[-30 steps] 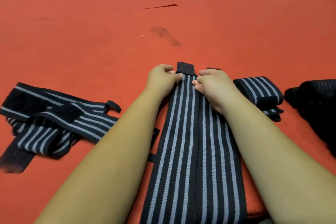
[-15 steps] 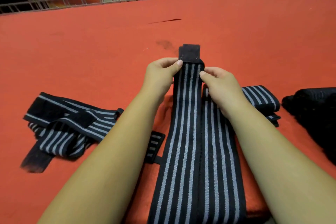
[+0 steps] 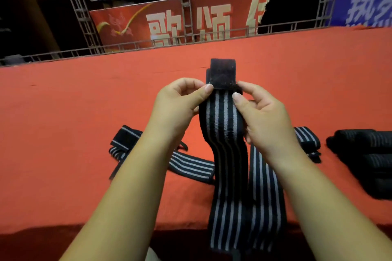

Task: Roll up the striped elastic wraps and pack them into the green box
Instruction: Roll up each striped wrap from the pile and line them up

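A long black wrap with grey stripes [image 3: 224, 125] hangs from both my hands, lifted above the red surface. My left hand [image 3: 180, 101] pinches its left edge just under the black fastener tab at the top. My right hand [image 3: 261, 114] pinches the right edge at the same height. The wrap's lower length trails down toward me over the surface's near edge. A second loose striped wrap [image 3: 188, 165] lies crumpled at the left behind my left forearm. A rolled striped wrap [image 3: 307, 140] sits at the right, partly hidden by my right wrist. No green box is in view.
The red carpeted surface [image 3: 63, 123] stretches far ahead to a low metal railing [image 3: 127, 45]. A dark black bundle [image 3: 369, 159] lies at the right edge. Beyond the railing hang a red banner and metal trusses.
Both hands have lifted the wrap's top end off the red surface and toward me. The camera has tilted upward, so the railing and banners now show.
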Available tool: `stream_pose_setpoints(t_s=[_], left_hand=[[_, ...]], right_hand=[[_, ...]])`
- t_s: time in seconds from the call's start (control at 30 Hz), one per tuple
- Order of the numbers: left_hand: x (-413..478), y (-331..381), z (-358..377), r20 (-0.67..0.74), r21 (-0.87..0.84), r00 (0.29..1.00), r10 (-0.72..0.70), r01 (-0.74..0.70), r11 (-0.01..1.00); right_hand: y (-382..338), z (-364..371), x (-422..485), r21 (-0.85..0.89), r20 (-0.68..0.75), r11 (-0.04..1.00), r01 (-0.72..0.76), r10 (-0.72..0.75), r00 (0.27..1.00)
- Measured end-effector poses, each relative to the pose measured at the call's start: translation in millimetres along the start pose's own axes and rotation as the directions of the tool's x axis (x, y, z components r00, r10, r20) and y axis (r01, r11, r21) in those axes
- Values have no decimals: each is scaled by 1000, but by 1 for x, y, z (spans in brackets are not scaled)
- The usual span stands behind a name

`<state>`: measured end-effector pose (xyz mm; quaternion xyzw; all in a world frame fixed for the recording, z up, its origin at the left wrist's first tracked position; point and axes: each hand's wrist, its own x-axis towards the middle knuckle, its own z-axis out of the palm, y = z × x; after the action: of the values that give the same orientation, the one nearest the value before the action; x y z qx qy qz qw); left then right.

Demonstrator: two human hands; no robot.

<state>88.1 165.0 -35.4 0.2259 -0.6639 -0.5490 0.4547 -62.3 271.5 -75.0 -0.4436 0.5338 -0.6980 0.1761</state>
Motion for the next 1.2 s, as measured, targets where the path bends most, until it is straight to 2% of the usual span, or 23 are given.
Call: stream_pose_setpoints(t_s=[0.1,0.17,0.3,0.53,0.67,0.83,1.03,1.13,1.2], left_hand=[[-32,29,-7,50,-96,998,-24,29,995],[-50,45,-12,119,-182,991,-53,74,981],[-79,62,-23,182,-189,982,-49,84,978],[-112,54,-32,159,-176,975,-153,180,968],[-120,39,-33,201,-252,961,-189,237,938],[-122,12,-24,185,-232,960,-212,252,939],[-121,-25,-20,130,-230,949,-286,309,923],[-122,-38,-20,50,-244,947,-319,321,915],[-121,-46,-20,2,-219,955,-297,290,931]], right_hand=[[-25,6,-20,49,-55,994,96,-94,994],[-42,8,-31,126,-74,986,105,-97,993],[-61,8,-49,270,3,963,18,-19,1000],[-50,7,-76,297,93,949,-101,76,993],[-39,2,-86,312,140,938,-150,110,984],[-15,-10,-90,355,203,910,-216,150,968],[7,-19,-90,421,345,849,-320,177,922],[18,-23,-88,353,405,868,-348,194,894],[24,-22,-85,310,352,887,-342,227,908]])
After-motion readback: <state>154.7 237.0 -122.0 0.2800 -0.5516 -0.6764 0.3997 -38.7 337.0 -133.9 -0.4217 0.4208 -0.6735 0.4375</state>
